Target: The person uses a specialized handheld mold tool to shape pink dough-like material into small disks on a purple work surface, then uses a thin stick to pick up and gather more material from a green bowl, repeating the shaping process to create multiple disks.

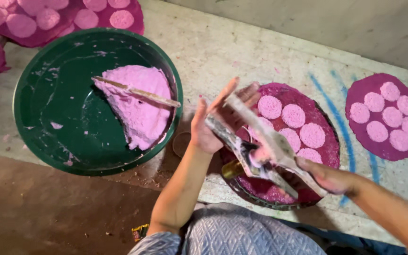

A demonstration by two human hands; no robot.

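Two-handled metal press (260, 151), smeared with pink paste, is held tilted and spread open above the round dark plate (329, 156) of pink discs.

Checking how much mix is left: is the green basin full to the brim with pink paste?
No, the pink paste fills only part of the green basin, whose bare bottom shows.

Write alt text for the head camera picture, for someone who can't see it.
Seen from above, a person's left hand and right hand work a paste-smeared hinged metal tool over a round magenta sheet dotted with pink discs. To the left, a green basin holds pink paste and a stick.
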